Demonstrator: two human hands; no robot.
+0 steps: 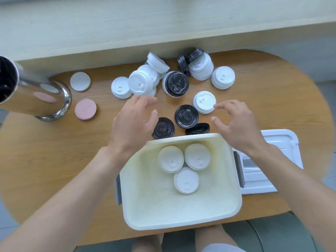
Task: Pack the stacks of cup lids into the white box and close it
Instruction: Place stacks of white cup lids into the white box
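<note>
Reaching beyond the white box (181, 218), which holds three white stacks, I judge packing mid-way: both hands, left (133, 122) and right (236, 124), open and empty, must next grasp the black lids (186, 116).

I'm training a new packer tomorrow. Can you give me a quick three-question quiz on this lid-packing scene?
1. How many stacks of white lids already sit inside the white box?
2. True or false: the box lid is already on the box.
3. Which lid is the right hand nearest? A) the pink disc B) the white lid just beyond its fingertips C) a lid inside the box

Key
1. Three.
2. False: it lies on the table, to the right of the box.
3. B. Both the right hand and the left hand are open and hold nothing.
</note>
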